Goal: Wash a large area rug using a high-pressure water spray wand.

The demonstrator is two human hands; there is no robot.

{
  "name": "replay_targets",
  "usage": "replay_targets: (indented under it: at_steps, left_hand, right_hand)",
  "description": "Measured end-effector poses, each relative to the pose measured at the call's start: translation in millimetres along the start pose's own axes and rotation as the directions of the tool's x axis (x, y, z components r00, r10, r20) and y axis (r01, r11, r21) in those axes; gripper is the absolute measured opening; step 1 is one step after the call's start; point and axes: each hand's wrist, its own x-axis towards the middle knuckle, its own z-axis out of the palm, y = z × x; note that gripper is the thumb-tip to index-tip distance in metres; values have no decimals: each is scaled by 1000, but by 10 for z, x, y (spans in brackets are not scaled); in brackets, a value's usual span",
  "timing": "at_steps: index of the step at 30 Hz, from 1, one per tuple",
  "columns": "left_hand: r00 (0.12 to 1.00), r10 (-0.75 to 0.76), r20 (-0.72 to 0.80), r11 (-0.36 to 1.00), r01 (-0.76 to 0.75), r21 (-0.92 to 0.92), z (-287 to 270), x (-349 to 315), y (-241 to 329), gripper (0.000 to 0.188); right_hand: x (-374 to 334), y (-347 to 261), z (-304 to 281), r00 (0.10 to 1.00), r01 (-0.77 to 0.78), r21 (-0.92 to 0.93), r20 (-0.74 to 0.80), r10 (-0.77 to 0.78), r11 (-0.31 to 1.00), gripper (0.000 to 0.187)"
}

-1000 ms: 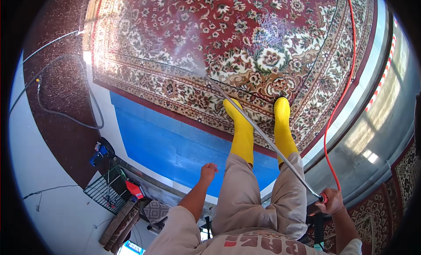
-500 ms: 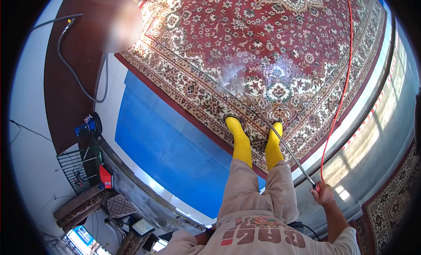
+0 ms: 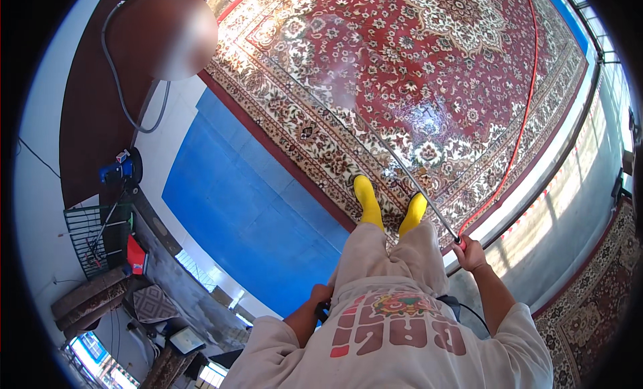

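Grips with the right hand (image 3: pixel 472 255), near the right edge of the patterned red carpet (image 3: pixel 469 78), the red handle (image 3: pixel 461 244) of a long metal wand (image 3: pixel 409 177), with fingers wrapped around it. Points the wand over the carpet, with white spray (image 3: pixel 344 93) at its tip. Stands in yellow boots (image 3: pixel 366 196) on the carpet's near border. Has the left hand (image 3: pixel 322 294) by the hip, off the carpet; cannot tell how far open, or whether holding something. Has also a red hose (image 3: pixel 526 111) across the carpet's right part, and a blue mat (image 3: pixel 248 205) along its left edge.

Rug (image 3: pixel 402 78) is cloth, kinda glossy in spots. Wand (image 3: pixel 410 177) looks smooth metal, boots (image 3: pixel 367 196) rubbery, shirt (image 3: pixel 395 322) just matt cloth.
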Motion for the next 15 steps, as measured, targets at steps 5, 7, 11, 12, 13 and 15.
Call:
replay_targets:
  at_steps: [5,7,11,12,13,15]
  left_hand:
    - [921,-136,-366,863,-71,-500,-784,178,-8,23]
    - [899,-244,-363,539,-185,-822,-1211,209,107,20]
    - [944,-82,-321,427,-258,-867,-2265,138,394,30]
    - [904,-23,-428,615,-325,-718,-2458,129,454,31]
    - [857,60,-511,768,-366,-525,-2641,126,524,32]
    - [843,166,-512,880,-361,-309,-3056,-75,879,36]
  right_hand:
    - [-270,97,-202,988,-143,-68,40,146,987,38]
    - [-290,153,-232,987,-157,-108,-4,158,982,37]
    - [27,-120,-347,993,-119,-85,-10,118,989,35]
    - [182,-215,-370,996,-88,-74,-17,87,993,35]
    - [352,-204,-331,998,-60,-84,-36,58,995,35]
    - [690,-387,-338,998,6,-7,-68,-7,1000,35]
